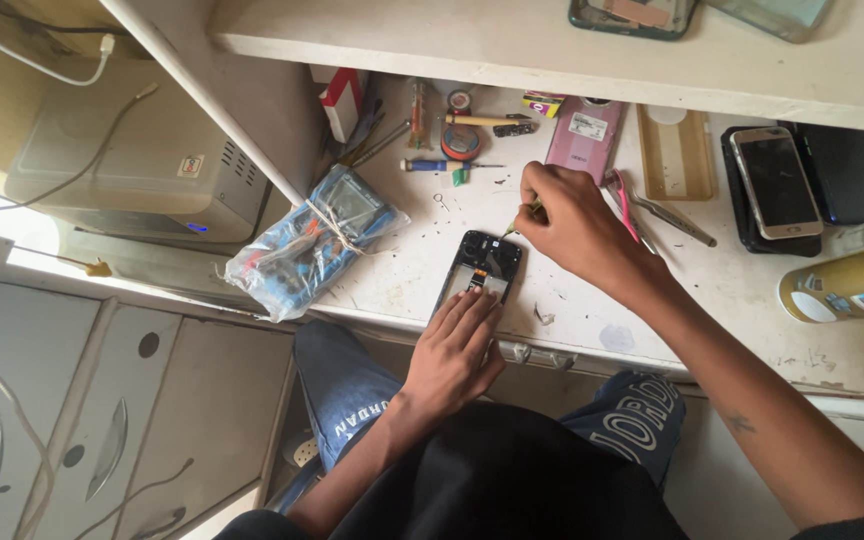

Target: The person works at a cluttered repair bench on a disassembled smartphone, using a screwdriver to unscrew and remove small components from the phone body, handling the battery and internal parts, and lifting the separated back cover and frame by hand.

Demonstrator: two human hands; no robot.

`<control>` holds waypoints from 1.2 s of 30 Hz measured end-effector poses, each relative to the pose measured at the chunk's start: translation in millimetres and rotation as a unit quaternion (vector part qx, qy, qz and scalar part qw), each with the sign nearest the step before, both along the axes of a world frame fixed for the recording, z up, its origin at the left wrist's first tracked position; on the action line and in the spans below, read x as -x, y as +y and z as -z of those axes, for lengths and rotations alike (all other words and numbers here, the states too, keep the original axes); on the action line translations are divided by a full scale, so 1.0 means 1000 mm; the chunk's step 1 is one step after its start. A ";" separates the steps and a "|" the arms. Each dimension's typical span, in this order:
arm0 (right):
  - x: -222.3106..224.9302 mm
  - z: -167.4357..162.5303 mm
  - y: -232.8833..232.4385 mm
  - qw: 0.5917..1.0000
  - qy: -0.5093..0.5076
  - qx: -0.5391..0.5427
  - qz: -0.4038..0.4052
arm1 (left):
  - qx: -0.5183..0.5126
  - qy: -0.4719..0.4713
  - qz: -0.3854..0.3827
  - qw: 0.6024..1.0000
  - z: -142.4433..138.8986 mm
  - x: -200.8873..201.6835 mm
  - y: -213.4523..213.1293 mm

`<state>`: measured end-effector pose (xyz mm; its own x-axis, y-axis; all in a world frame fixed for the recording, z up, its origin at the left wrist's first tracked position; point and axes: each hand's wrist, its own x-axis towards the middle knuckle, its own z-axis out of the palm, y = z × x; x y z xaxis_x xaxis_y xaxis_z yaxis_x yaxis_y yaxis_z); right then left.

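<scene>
A person seated at a cluttered white workbench (592, 310) works on an opened smartphone (482, 268) that lies near the bench's front edge with its back cover off and its dark internals showing. The left hand (455, 350) rests flat on the phone's lower end, fingers extended and pressing down, seemingly to pin the device in place. The right hand (572, 225) arches over the phone's upper corner, fingers pinched around a small yellowish tool (526, 213) whose tip angles down toward the phone's top edge; the wrist is raised and the forearm runs off to the lower right. Just left of the phone sits a digital multimeter wrapped in a plastic bag (317, 240). Behind the hands lie a blue-handled screwdriver (442, 165), a roll of tape (462, 142), a pink phone back cover (585, 135), metal tweezers (674, 217) and a clear phone case (676, 152). Farther right, a gold smartphone (775, 182) rests on a black tray, beside a yellow can (847, 285).
</scene>
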<state>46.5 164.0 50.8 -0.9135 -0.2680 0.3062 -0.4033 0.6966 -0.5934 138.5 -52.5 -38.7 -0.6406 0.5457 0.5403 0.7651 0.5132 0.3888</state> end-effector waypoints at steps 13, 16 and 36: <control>0.009 0.008 0.000 0.999 0.016 -0.036 -0.018 | 0.123 -0.015 -0.051 0.991 -0.002 0.017 0.026; 0.008 0.006 -0.001 0.999 0.001 -0.032 -0.009 | 0.151 -0.032 -0.050 0.987 0.002 0.018 0.028; 0.021 -0.010 -0.006 0.997 -0.035 -0.057 -0.046 | 0.243 -0.021 -0.043 0.969 -0.014 0.024 0.037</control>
